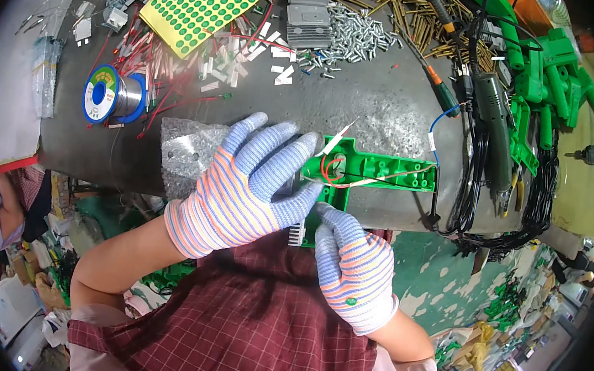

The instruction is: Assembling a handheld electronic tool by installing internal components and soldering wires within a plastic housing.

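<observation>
A green plastic tool housing half (pixel 391 173) lies at the table's front edge, its hollow side up, with red and white wires (pixel 365 183) inside. My left hand (pixel 247 181), in a striped glove, is laid over its left end. The thumb and fingers close round that end and hide what lies beneath. My right hand (pixel 357 270), gloved alike, is closed at the housing's lower branch, fingertips against it; a small green dot sticks to the glove. A white finned piece (pixel 296 234) shows between the hands. Bubble wrap (pixel 186 153) lies beside my left hand.
A solder spool (pixel 130 98) stands left, near red-wired parts (pixel 172 66) and a yellow sheet of green dots (pixel 204 1). Metal blocks (pixel 308 15), screws (pixel 361 38) and brass-coloured rods (pixel 427 19) lie behind. Cabled tools (pixel 492 126) and green housings (pixel 554 74) crowd the right.
</observation>
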Available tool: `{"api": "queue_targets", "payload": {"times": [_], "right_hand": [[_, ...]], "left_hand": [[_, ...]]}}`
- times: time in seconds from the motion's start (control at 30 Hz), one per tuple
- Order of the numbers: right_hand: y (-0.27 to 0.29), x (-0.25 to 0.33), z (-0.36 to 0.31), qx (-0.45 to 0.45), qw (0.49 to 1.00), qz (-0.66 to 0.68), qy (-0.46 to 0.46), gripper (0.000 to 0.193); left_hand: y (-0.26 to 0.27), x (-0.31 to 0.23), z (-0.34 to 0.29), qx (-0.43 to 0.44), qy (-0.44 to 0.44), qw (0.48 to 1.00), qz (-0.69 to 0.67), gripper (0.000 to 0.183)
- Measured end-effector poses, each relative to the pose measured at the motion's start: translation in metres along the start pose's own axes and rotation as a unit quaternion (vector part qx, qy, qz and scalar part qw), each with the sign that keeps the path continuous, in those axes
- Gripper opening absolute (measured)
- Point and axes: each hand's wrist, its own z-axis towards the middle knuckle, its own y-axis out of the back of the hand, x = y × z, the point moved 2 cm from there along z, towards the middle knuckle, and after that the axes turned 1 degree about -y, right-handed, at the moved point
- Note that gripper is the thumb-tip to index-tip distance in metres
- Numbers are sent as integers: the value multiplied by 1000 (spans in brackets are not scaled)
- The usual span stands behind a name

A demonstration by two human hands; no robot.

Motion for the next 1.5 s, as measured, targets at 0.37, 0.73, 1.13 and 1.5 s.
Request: {"api": "queue_targets", "payload": {"times": [0.37,0.73,1.13,1.5], "right_hand": [[-8,8,7,-31,982,-181,49,18],[23,8,-27,159,973,133,-104,62],[8,-14,-47,113,993,4,32,63],[34,28,28,284,899,-298,150,34]], "left_hand": [[3,6,2,-2,-10,1000,-15,32],[8,8,11,48,-48,997,41,44],[0,12,7,28,-42,998,26,31],[-3,23,9,16,-18,998,50,23]]}}
